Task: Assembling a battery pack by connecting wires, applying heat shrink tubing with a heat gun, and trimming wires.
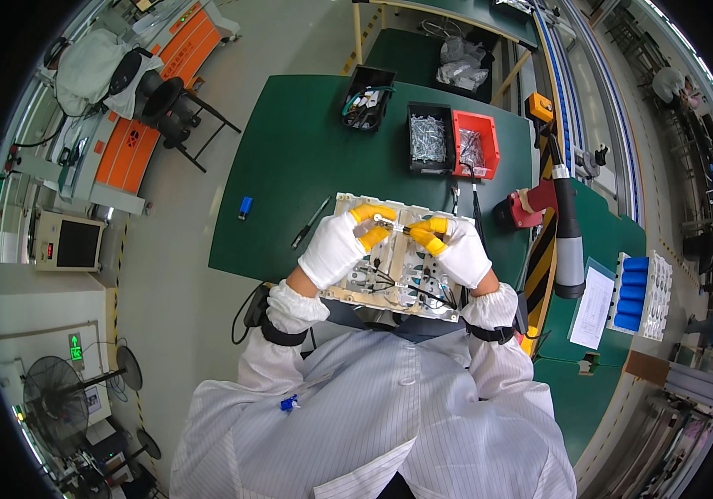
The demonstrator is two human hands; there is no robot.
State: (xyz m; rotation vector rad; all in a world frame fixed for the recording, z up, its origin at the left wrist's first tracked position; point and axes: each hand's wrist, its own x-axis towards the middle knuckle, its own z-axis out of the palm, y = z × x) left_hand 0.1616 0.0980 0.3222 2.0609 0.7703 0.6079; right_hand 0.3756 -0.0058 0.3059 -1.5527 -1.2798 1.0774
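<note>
Green bench (298,166): hands (398,241) (gloved) pinch connector (389,223).

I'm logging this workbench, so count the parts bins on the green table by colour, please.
Black bins: 2, an open bin with cables and a bin of screws
Red bins: 1, a bin of screws
Total: 3

One view only, from a head-worn fisheye camera looking almost straight down over the person's chest. The left hand (341,244) and right hand (454,247) sit just left and right of frame centre, close beneath the lens, forearms coming up from the lower edge. Beyond the hands the green table (298,158) runs toward the top. Straight edges bow near the dark round rim. No second view overlaps it.
</note>
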